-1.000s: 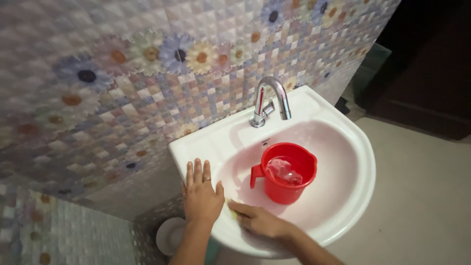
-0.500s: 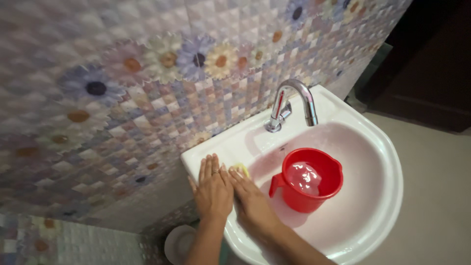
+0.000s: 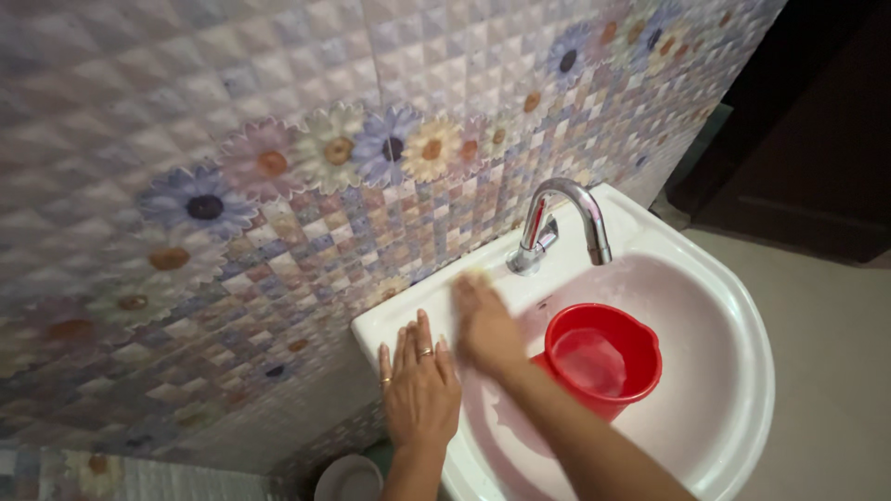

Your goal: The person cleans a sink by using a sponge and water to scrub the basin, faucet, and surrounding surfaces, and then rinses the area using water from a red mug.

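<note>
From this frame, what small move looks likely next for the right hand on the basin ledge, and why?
Probably a further wipe along the rim toward the tap base. The right hand is motion-blurred on the sink ledge, something yellowish at its fingertips, just short of the tap. The left hand lies flat on the corner, bracing; the red jug stands in the bowl.

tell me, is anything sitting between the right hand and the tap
Nothing visible does. The right hand, blurred, lies on the back ledge of the white sink, just left of the tap. The red jug stands in the bowl, off that line.
</note>
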